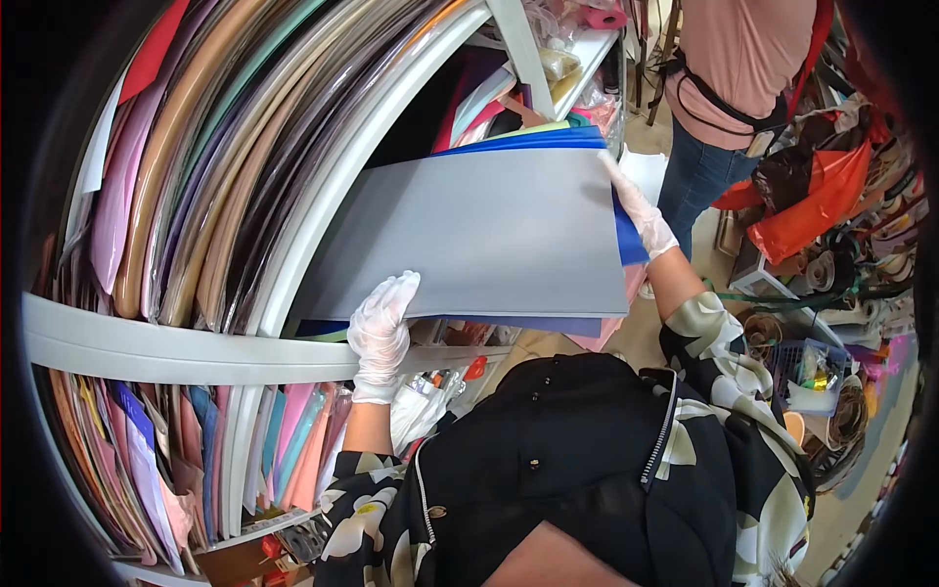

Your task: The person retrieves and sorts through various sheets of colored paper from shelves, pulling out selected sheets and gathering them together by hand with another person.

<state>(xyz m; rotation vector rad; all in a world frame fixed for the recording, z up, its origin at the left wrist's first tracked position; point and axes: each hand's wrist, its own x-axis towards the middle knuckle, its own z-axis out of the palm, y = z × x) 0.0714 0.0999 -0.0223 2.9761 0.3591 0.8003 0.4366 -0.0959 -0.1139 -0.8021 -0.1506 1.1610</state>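
Note:
A large stack of grey sheets (pixel 489 225) sticks out of a shelf compartment, with blue sheets (pixel 577 138) showing behind its upper edge. My left hand (pixel 381 333), in a white glove, is at the lower edge of the grey sheets, its fingers pressed together against them; the thumb side is partly hidden. At the right end of the stack is my right hand (pixel 641 210), also gloved, gripping the edge of the sheets near the upper right corner. Pink and blue sheets show below and beside the grey ones.
White shelving (pixel 186 352) holds upright coloured sheets (pixel 210 166) at the left, with more below. A person (pixel 738 59) stands at the upper right. Red bags (pixel 817 205), a basket (pixel 812 377) and rolls crowd the right side.

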